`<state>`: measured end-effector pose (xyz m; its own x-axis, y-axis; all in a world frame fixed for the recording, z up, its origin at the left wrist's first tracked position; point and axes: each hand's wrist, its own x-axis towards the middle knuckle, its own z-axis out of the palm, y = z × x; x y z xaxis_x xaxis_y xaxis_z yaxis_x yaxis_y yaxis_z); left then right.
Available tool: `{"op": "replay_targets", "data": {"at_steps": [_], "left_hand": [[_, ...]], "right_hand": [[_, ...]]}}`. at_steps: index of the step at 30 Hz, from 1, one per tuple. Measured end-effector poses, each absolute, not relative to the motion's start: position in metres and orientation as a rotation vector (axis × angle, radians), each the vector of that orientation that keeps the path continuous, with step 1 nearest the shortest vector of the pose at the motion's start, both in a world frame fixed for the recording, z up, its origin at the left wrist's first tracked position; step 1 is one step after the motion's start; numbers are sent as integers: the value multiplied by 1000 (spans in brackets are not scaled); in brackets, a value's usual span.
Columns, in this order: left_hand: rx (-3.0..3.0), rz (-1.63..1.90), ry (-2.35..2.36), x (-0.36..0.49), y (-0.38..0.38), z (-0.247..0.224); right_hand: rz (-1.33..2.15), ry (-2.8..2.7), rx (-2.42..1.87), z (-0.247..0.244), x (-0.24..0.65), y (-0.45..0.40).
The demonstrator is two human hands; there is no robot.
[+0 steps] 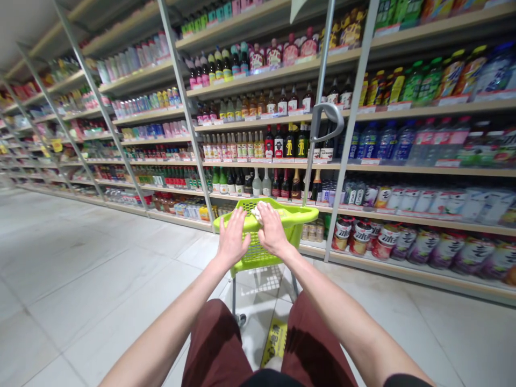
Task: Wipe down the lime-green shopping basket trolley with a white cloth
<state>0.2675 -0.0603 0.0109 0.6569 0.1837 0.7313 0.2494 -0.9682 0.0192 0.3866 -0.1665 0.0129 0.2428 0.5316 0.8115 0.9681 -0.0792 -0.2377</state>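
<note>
A lime-green shopping cart [258,252] stands right in front of me, with a plastic basket and a raised rim. My left hand [234,236] lies over the near left part of that rim, fingers stretched out, nothing visible in it. Beside it, my right hand [272,228] has its fingers over a crumpled white tissue [258,211] and presses it against the cart's handle area. Part of the tissue is hidden under the fingers. The basket's inside is mostly out of sight.
Tall shelves with several rows of bottles [282,145] rise behind the cart. Large fruit jars [389,242] fill the low right shelf. A grey hook-shaped handle [328,121] hangs on a metal pole. A yellow floor sticker [274,338] lies between my knees on pale tiles [100,285].
</note>
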Motion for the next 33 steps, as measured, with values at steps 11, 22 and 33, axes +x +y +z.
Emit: {"op": "replay_targets", "data": {"at_steps": [11, 22, 33], "left_hand": [[-2857, -1149, -306, 319, -100, 27], [-2648, -1370, -413, 255, -34, 14], [-2741, -1195, -90, 315, -93, 29]], "right_hand": [[-615, -1249, -1630, 7, 390, -188], [-843, -1158, -1713, -14, 411, -202], [-913, -981, -1885, -10, 431, -223]]}}
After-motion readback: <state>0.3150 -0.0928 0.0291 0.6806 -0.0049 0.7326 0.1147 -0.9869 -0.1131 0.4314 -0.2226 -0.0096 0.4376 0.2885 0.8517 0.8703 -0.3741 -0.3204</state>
